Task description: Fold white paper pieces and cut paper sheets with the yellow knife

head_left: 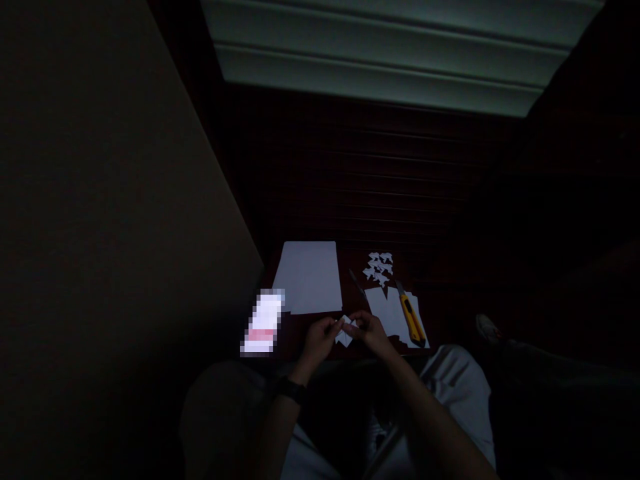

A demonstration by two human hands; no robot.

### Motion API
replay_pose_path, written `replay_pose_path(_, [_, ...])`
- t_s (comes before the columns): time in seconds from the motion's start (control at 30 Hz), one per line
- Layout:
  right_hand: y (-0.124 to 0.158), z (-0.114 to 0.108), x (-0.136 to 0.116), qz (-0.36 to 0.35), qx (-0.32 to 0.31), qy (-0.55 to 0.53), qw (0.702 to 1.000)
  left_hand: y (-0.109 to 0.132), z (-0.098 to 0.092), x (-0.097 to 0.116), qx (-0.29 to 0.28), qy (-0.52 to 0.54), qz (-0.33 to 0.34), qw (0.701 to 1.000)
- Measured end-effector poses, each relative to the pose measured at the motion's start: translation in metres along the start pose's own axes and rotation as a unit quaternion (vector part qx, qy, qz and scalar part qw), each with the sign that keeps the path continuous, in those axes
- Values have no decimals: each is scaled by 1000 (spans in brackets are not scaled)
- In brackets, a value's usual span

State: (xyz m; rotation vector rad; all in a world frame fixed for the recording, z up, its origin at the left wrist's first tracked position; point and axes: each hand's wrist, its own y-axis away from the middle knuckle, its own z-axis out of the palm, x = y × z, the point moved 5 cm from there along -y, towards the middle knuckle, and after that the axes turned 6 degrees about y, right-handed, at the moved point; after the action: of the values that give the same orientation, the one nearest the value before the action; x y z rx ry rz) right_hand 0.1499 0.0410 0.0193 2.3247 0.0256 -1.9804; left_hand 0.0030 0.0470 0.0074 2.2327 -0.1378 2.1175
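Note:
Between my two hands, just above the near edge of the dark table, is a small folded white paper [346, 333] with pointed corners. My left hand [321, 335] pinches its left side between thumb and fingers. On the other side my right hand [369, 330] grips it, thumb laid over the folds. A dark band circles my left wrist. Beyond my right hand lie cut white paper pieces [383, 308], with a yellow utility knife [411, 320] resting on them. Fine fold details are too dim to make out.
A stack of white paper sheets [311, 277] lies at the back left. Several small folded paper shapes [379, 267] are heaped at the back right, near a thin dark tool [358, 283]. A bright blurred-out phone-like object [263, 323] sits at left. A wall [200, 220] rises beside the table.

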Motion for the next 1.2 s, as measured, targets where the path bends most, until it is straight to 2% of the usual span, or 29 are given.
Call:
replay_pose_path(0.2, [-8, 2, 4, 2, -2, 51, 999, -1, -1, 1, 3, -8, 8, 1000])
replay_pose_path(0.47, [-9, -1, 18, 52, 86, -1, 995, 1, 6, -8, -49, -9, -13, 999])
replay_pose_path(0.63, [-6, 2, 12, 32, 73, -12, 997, 0, 2, -10, -55, 19, -18, 998])
replay_pose_path(0.8, [-3, 0, 2, -2, 66, 10, 998, 0, -2, -8, -24, 36, -23, 999])
replay_pose_path(1.03, [0, 7, 2, 11, 42, -39, 998, 2, -4, 1, 9, 129, -36, 991])
replay_pose_path(1.2, [2, 7, 6, 24, 49, -40, 998, 5, -5, 10, -8, 132, -39, 991])
